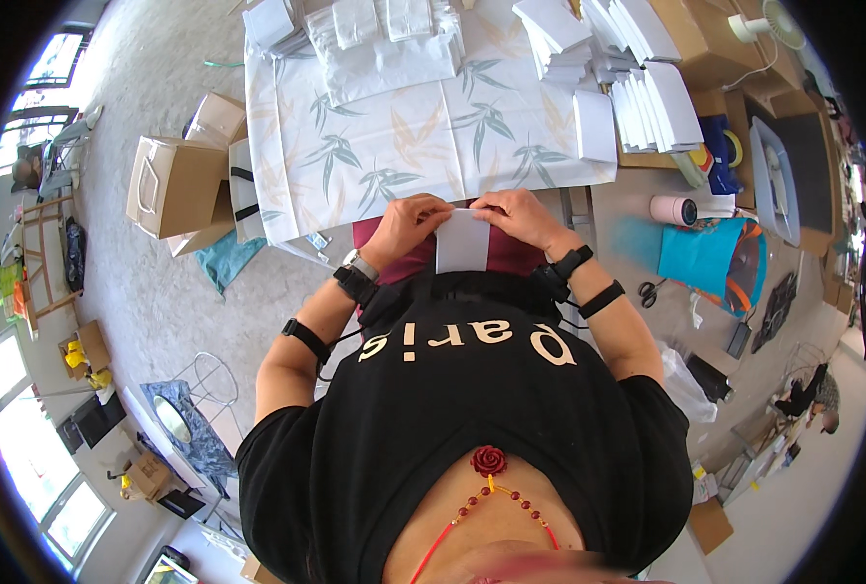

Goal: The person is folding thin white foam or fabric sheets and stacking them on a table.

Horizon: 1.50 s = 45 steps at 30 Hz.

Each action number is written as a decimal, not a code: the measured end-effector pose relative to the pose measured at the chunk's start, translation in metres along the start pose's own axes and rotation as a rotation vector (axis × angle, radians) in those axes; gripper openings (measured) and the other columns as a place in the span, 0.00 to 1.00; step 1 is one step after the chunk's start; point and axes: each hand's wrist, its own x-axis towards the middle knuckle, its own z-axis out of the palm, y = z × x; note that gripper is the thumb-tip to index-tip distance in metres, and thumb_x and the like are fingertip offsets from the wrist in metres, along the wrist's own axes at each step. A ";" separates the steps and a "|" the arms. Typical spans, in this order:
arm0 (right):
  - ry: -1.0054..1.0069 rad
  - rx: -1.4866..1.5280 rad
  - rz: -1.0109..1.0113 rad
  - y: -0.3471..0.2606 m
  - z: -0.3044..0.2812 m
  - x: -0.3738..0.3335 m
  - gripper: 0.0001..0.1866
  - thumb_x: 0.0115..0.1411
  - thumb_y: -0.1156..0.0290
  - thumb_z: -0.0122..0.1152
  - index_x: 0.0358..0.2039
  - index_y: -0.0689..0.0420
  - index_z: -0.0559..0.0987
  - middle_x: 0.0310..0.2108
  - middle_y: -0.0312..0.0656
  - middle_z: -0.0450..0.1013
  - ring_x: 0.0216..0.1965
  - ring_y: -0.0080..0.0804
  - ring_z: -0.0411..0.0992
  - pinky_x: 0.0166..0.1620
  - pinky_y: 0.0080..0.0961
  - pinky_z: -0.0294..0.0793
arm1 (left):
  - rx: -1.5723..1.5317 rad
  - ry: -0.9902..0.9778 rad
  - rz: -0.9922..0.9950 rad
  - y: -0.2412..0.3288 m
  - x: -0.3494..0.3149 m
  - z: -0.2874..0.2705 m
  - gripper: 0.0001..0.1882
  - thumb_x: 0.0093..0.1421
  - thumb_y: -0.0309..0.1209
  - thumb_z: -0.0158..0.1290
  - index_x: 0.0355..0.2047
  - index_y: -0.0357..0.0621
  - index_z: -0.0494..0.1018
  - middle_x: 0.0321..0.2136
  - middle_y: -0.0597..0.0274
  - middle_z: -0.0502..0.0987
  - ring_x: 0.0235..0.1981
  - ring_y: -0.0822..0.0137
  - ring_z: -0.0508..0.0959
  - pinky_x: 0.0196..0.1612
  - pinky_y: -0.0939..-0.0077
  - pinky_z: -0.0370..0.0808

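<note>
Over my lap, just off the near edge of the table, I have a flat white rectangular packet (462, 245); whether it is a folded box or a sleeve I cannot tell. The fingers of my left hand (410, 228) pinch its upper left corner. At the upper right corner, my right hand (523, 218) pinches it the same way. The packet hangs down from both hands against my dark red trousers. Its back side is hidden.
Ahead is a table with a leaf-patterned cloth (404, 146). On it lie clear plastic bags (384, 68), stacks of white packets (652, 107) and a single packet (595, 127). Cardboard boxes (175, 185) stand left. A pink flask (672, 210) and a blue bag (710, 258) are right.
</note>
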 end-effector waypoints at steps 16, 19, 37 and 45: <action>0.358 0.237 0.178 0.039 -0.074 0.057 0.15 0.69 0.66 0.63 0.48 0.65 0.80 0.31 0.38 0.78 0.30 0.23 0.73 0.36 0.24 0.74 | -0.057 0.451 0.014 -0.017 0.027 -0.002 0.33 0.59 0.30 0.66 0.64 0.44 0.70 0.56 0.51 0.71 0.54 0.60 0.76 0.48 0.69 0.81; 0.703 0.651 0.212 0.037 -0.112 0.093 0.13 0.69 0.66 0.62 0.45 0.65 0.79 0.28 0.35 0.75 0.25 0.20 0.71 0.31 0.21 0.71 | -0.052 0.417 -0.023 -0.029 0.019 -0.007 0.34 0.59 0.28 0.66 0.65 0.42 0.68 0.55 0.52 0.72 0.51 0.61 0.77 0.46 0.68 0.81; 0.920 0.012 0.176 0.087 -0.036 0.119 0.09 0.71 0.67 0.57 0.44 0.59 0.76 0.35 0.43 0.77 0.34 0.38 0.78 0.36 0.35 0.76 | 0.013 0.443 -0.064 -0.060 0.063 -0.022 0.21 0.63 0.25 0.61 0.57 0.42 0.75 0.46 0.58 0.79 0.43 0.68 0.81 0.43 0.72 0.80; 0.768 -0.566 0.010 0.120 -0.010 0.089 0.08 0.65 0.72 0.57 0.44 0.53 0.75 0.41 0.43 0.72 0.45 0.47 0.70 0.50 0.44 0.69 | 0.210 0.546 0.090 -0.007 0.167 -0.060 0.23 0.58 0.26 0.63 0.54 0.40 0.73 0.48 0.52 0.75 0.50 0.56 0.76 0.51 0.64 0.76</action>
